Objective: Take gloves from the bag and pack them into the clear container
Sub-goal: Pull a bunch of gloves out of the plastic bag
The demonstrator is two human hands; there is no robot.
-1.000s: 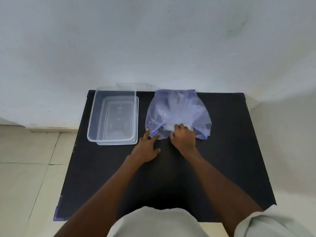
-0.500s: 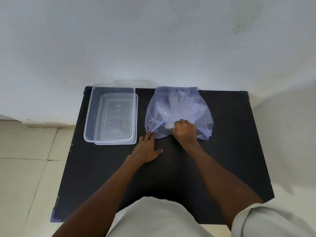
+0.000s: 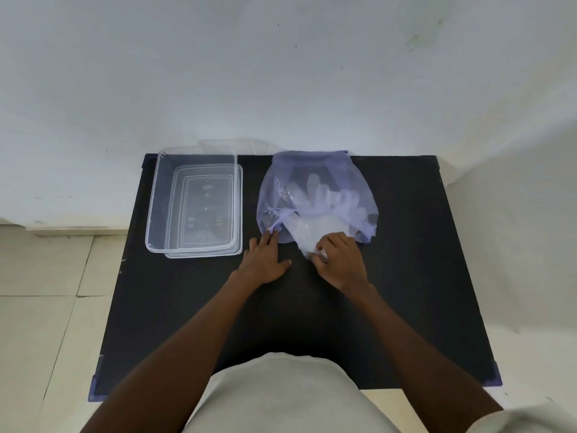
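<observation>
Since the earlier frames the right hand [image 3: 338, 260] has drawn back toward the near edge of the table [image 3: 406, 276], dragging a clear glove [image 3: 309, 235] partway out of the bag's mouth. Its fingers are clenched around the glove's cuff. The left hand [image 3: 265, 260] lies flat with fingers released, fingertips pinning the bag [image 3: 315, 195] by its near left corner. More gloves show inside the bag, near the table's far edge. The clear container [image 3: 193, 201] sits empty at the far left corner. If that light pin slips, the bag could slide along with the glove, or neighbouring gloves could spill out.
</observation>
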